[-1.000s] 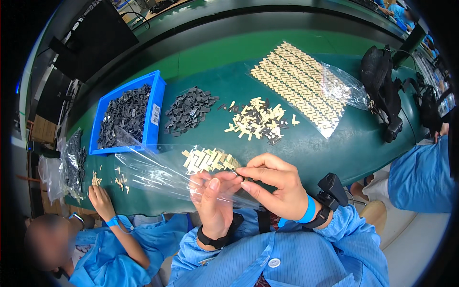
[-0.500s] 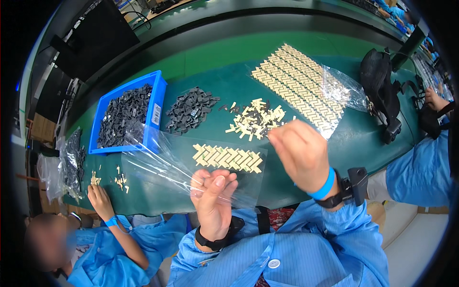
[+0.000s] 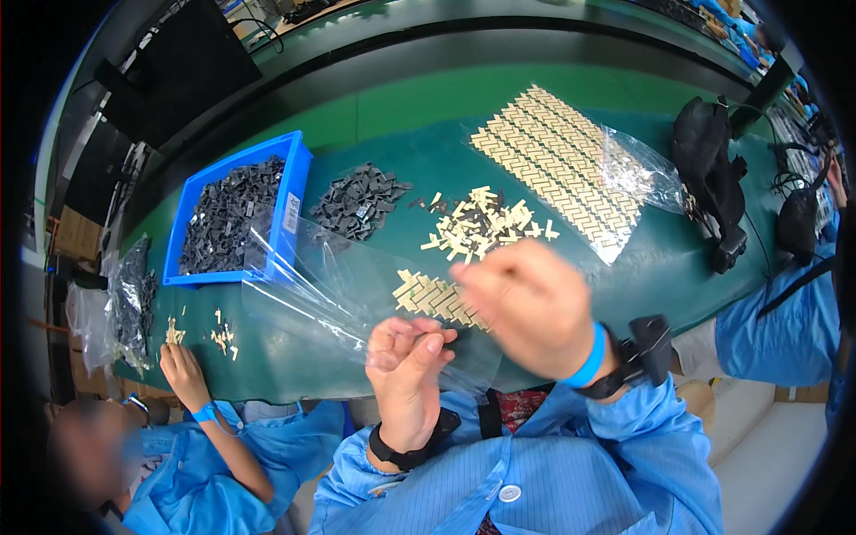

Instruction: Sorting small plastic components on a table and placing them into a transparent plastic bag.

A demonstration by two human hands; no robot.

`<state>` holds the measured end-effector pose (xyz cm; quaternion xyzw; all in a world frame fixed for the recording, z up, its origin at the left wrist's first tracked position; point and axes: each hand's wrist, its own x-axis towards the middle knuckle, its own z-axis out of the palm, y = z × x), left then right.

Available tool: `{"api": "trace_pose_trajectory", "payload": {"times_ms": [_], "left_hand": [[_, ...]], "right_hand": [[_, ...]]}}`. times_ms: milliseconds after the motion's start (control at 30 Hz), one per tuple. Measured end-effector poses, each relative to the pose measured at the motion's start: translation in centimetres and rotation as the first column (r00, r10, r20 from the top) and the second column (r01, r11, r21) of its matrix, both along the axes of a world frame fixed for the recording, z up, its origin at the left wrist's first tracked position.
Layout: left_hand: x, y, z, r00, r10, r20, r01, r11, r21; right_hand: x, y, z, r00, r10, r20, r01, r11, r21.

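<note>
My left hand [image 3: 410, 379] is closed on the lower edge of a clear plastic sheet [image 3: 330, 290], thumb against fingers. On that sheet lies a herringbone strip of small cream pieces [image 3: 432, 292], its right end partly hidden by my other hand. Directly over that end, my right hand [image 3: 530, 303] is smeared by motion with its fingers bent; whatever they hold, if anything, does not show. Just beyond it is a loose pile of cream and black pieces [image 3: 486, 223].
A blue bin [image 3: 299, 192] of dark grey pieces stands left, beside a heap of similar pieces [image 3: 361, 201]. A large herringbone sheet [image 3: 557, 156] lies at the back, near a black bag-like item [image 3: 704, 169]. At lower left a co-worker's hand [image 3: 183, 374] touches cream pieces.
My right hand has moved left from beside the loose pile to over the strip's right end. The sheet and strip have shifted right and tilted in my left hand.
</note>
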<state>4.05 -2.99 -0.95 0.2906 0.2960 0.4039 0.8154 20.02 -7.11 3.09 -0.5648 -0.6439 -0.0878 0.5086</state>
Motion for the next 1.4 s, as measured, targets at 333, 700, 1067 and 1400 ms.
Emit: {"api": "trace_pose_trajectory", "payload": {"times_ms": [333, 700, 1067, 1400], "left_hand": [[-0.3, -0.3, -0.3, 0.976, -0.141, 0.166, 0.119, 0.984, 0.132], [-1.2, 0.4, -1.1, 0.946, -0.277, 0.17, 0.256, 0.957, 0.135], [0.5, 0.2, -0.2, 0.969, -0.231, 0.086, 0.217, 0.965, 0.145], [-0.4, 0.2, 1.4, 0.977, -0.169, -0.132, 0.202, 0.932, 0.301]], "right_hand": [[-2.2, 0.7, -2.2, 0.955, 0.165, -0.245, -0.198, 0.973, -0.12], [-2.6, 0.1, -2.5, 0.84, 0.221, -0.495, -0.356, 0.914, -0.195], [-2.4, -0.2, -3.1, 0.767, 0.166, -0.62, -0.332, 0.929, -0.162], [-3.7, 1.0, -3.8, 0.824, 0.178, -0.537, -0.252, 0.965, -0.067]]}}
